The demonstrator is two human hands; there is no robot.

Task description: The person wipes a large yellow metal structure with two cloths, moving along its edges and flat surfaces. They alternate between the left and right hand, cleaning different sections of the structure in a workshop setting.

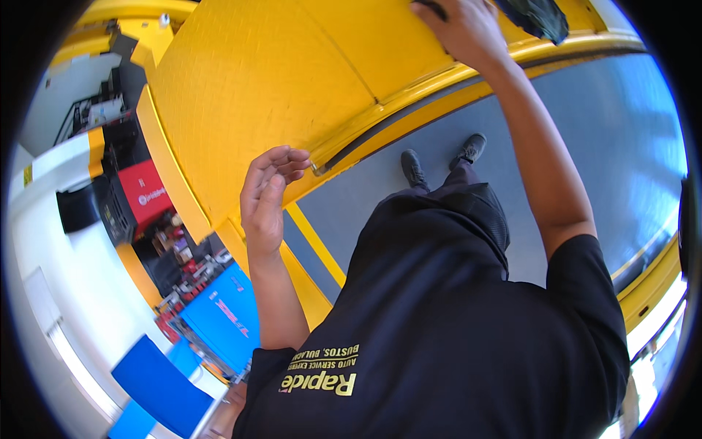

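My left hand (268,201) is raised at the yellow panel's edge, fingers loosely bent and thumb apart, with nothing visible in it. Close to its fingertips, a small metal end piece (316,168) sits at the end of a black strip (365,137) that runs along the edge. At the top of the picture my right hand (472,36) is over the yellow patterned panel (256,95), its fingers bent around a black curved piece (433,9). The picture's edge cuts off part of that hand. Beside it lies a crumpled dark sheet or bag (540,20).
On the left are a blue cabinet (228,311), a red box (144,192) and a blue panel (162,388). Grey floor (497,183) with a yellow line (316,245) lies below. At the lower left shows a blurred bit of another person's arm (228,413).
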